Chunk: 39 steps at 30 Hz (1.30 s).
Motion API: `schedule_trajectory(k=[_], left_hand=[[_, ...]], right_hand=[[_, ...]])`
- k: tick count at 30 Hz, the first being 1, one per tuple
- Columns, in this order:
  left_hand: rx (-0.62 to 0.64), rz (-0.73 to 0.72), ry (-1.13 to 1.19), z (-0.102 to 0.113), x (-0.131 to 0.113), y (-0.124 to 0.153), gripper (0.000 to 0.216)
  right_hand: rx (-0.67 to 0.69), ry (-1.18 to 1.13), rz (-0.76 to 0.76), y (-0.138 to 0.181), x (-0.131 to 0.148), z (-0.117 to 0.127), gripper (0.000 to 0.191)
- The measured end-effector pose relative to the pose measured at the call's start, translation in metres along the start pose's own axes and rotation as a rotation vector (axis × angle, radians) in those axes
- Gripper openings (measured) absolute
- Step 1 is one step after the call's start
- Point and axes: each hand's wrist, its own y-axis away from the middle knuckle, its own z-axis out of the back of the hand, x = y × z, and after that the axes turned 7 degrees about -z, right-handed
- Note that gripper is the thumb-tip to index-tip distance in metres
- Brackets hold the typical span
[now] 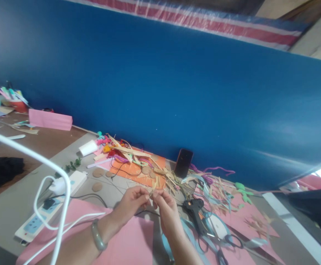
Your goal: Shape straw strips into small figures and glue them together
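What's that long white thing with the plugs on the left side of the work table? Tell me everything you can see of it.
It's a power strip, white and plastic-looking, with light-blue socket panels on top. It lies socket side up, slanting across the grey table beside pink paper. A bulky white plug and a smaller black plug sit in it. White cables cross in front, hiding parts.
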Motion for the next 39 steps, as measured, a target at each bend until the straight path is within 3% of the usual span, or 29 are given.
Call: schedule_trajectory(k=[6, 18, 39], left_hand=[[0.007, -0.050, -0.025, 0.001, 0.001, 0.001, 0.011], [0.058, -0.037, -0.029, 0.002, 0.003, 0.002, 0.020], [0.044, -0.002, -0.005, 0.000, 0.002, 0.001, 0.020]], right_hand=[[-0.087, -0.069, -0.049, -0.001, 0.000, 0.000, 0.018], [0.065, -0.096, -0.030, 0.001, 0.004, 0.000, 0.018], [-0.096, 0.137, 0.000, 0.002, 0.011, -0.005, 0.019]])
